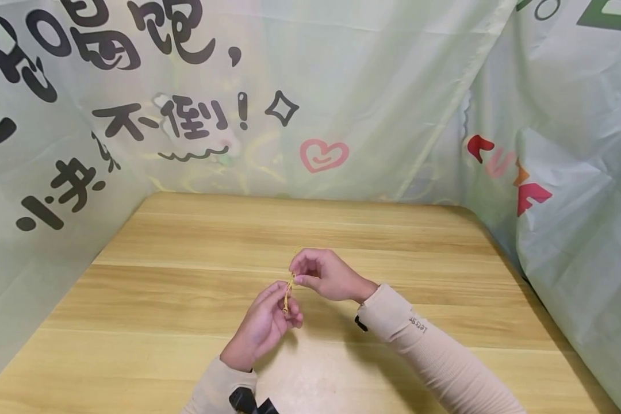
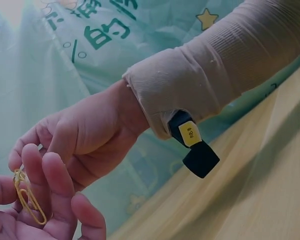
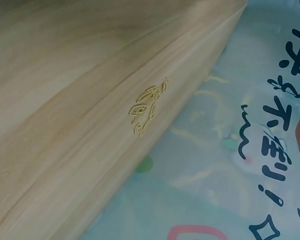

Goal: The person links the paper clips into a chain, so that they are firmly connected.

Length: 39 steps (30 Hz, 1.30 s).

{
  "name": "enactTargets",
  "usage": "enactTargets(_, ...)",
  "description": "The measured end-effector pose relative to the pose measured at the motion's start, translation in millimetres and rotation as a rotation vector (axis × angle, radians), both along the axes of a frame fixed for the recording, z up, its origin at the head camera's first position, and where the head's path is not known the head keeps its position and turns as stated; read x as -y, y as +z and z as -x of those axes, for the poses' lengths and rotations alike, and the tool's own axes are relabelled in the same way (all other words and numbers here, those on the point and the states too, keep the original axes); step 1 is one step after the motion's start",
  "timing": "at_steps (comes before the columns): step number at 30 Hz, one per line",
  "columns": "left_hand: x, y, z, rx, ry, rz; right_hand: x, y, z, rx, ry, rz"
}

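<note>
We see a slim yellow wire paper clip (image 1: 286,302) held in the air above the middle of the tabletop, between the two hands. At its upper end more yellow wire shows in the left wrist view, too small for us to resolve. The left hand (image 1: 266,322) grips the clip with thumb and finger, its other fingers loosely bent behind the wire; the right hand (image 1: 332,277) pinches the upper end between thumb and fingertips. Beyond them, we find a loose cluster of yellow wire paper clips (image 3: 149,107) lying on the pale wood-grain tabletop (image 1: 160,305), near its far edge in the right wrist view. Both forearms wear beige ribbed sleeves (image 1: 445,356); below the right cuff we note a black device (image 2: 201,159) with a yellow label (image 2: 191,133). Around the tabletop hang pale green sheets (image 1: 383,86) printed with dark characters and a pink heart (image 1: 324,155).
</note>
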<state>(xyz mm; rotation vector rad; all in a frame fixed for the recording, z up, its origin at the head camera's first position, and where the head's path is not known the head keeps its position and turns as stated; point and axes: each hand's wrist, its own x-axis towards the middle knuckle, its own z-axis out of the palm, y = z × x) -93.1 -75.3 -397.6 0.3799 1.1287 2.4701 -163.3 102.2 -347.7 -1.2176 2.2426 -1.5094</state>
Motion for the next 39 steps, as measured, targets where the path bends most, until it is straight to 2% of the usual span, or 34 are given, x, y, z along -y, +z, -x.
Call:
enactTargets(10, 1.0, 1.0, 0.5, -0.007, -0.006, -0.018, -1.6, -1.7, -0.8, -0.022, 0.021, -0.033)
enactTargets(14, 0.7, 1.7, 0.4, -0.006, 0.002, 0.013, -4.8, -2.0, 1.0, -0.054, 0.019, -0.059)
enactTargets(16, 0.0, 2.3, 0.1, 0.005, 0.017, 0.063, -6.8, -1.7, 2.0, -0.073, 0.011, -0.073)
enactTargets(19, -1.6, 2.7, -0.3, 0.019, 0.053, 0.183, -9.7, -0.2, 3.4, -0.111, -0.008, -0.091)
enactTargets(24, -4.6, 1.3, 0.0, -0.012, 0.104, 0.357, -13.2, 5.0, 5.0, -0.148, -0.045, -0.085)
enactTargets(39, -8.5, 0.4, 0.3, -0.092, 0.207, 0.586, -11.3, 16.5, -1.0, -0.245, -0.062, -0.094)
